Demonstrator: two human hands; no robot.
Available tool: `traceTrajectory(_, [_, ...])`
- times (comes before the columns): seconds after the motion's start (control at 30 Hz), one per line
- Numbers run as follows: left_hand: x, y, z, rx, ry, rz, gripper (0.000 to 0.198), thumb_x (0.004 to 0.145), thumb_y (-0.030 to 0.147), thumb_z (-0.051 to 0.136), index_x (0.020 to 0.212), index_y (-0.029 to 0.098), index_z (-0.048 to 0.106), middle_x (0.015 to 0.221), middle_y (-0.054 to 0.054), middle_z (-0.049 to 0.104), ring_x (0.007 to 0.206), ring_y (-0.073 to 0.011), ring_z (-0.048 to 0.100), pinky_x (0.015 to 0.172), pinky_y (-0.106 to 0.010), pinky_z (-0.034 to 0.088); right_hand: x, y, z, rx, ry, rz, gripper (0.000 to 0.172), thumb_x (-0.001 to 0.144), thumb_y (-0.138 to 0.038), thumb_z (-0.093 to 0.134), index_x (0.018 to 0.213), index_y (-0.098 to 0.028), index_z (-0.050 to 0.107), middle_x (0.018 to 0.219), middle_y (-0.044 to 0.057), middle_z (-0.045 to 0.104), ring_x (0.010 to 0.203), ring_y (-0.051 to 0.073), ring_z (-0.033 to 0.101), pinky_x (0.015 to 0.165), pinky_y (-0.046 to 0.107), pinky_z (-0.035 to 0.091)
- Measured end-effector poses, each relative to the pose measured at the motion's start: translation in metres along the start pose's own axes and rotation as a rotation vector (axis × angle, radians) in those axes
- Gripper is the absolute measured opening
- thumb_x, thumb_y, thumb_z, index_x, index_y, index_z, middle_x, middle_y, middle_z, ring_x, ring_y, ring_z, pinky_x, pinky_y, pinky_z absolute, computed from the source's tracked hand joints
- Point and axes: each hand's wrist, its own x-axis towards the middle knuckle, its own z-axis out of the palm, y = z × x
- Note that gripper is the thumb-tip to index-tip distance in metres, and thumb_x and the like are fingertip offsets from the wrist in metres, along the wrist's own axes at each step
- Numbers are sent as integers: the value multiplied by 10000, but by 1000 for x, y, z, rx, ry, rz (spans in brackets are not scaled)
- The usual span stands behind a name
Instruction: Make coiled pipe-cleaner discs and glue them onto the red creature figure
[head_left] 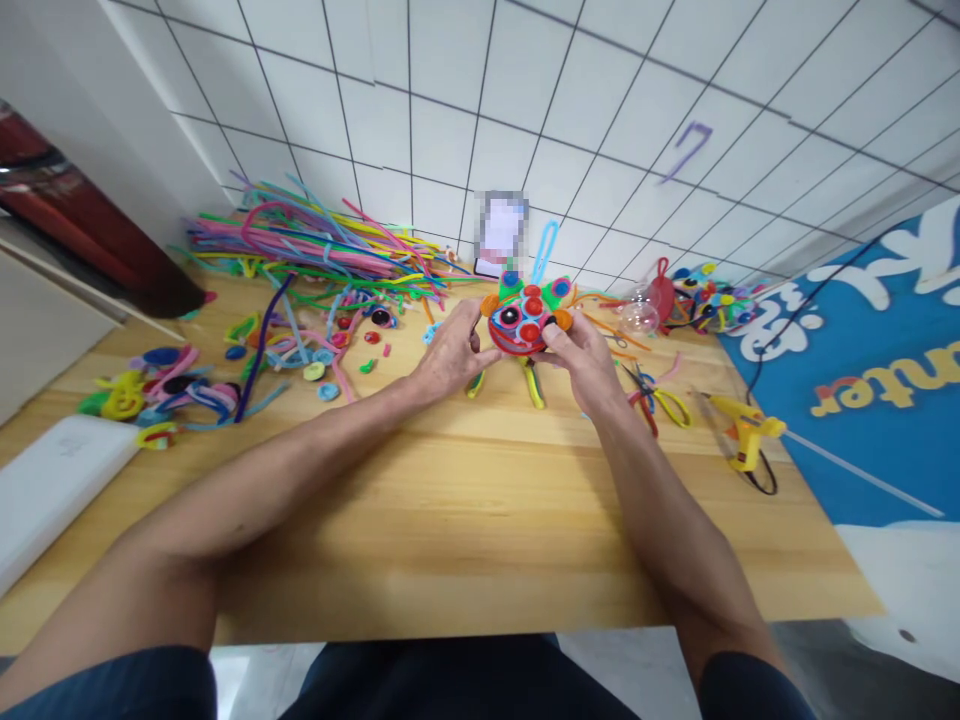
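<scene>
Between my two hands is a colourful pipe-cleaner figure (525,322) with a red-rimmed round face, dark eyes, red balls in the middle, orange side pieces and green ears with blue centres. A light blue loop (546,250) stands up above it. My left hand (452,355) grips its left edge, thumb low and fingers behind. On the right side my right hand (583,362) holds it, the thumb pressed on the front near one eye. Yellow-green handles (534,385), apparently of pliers, lie on the table just below the figure.
A pile of pipe cleaners (315,240) lies at the back left, with loose coiled pieces (172,385) nearer. A phone (501,230) leans on the tiled wall. Scissors (667,405), a yellow glue gun (742,430) with cord, and a clear ball (639,308) are to the right.
</scene>
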Motion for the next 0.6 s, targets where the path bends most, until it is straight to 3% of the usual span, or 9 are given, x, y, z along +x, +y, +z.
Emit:
traceTrajectory(0.27, [-2, -18, 3, 3, -56, -32, 592, 680, 215, 889, 1226, 200, 663, 896, -13, 628, 754, -196, 568, 760, -311, 455, 3, 9, -4, -124, -14, -70, 465, 794, -626, 781, 1041, -260, 635, 1123, 39, 737, 1044, 257, 709, 915, 416, 604])
traceTrajectory(0.43, [-4, -34, 6, 67, -132, -43, 551, 683, 207, 862, 1200, 185, 674, 841, -24, 661, 906, -272, 650, 847, -339, 482, 3, 24, -10, -140, -55, -9, 415, 772, -496, 786, 1079, -251, 650, 1118, 32, 739, 1056, 257, 685, 931, 422, 584])
traceTrajectory(0.6, [-4, -37, 4, 116, -214, -97, 480, 647, 172, 829, 1109, 199, 703, 826, -6, 681, 900, -269, 670, 845, -343, 501, -5, 45, -17, -207, -68, 83, 409, 754, -472, 762, 1060, -235, 629, 1011, 16, 712, 942, 223, 660, 830, 366, 557])
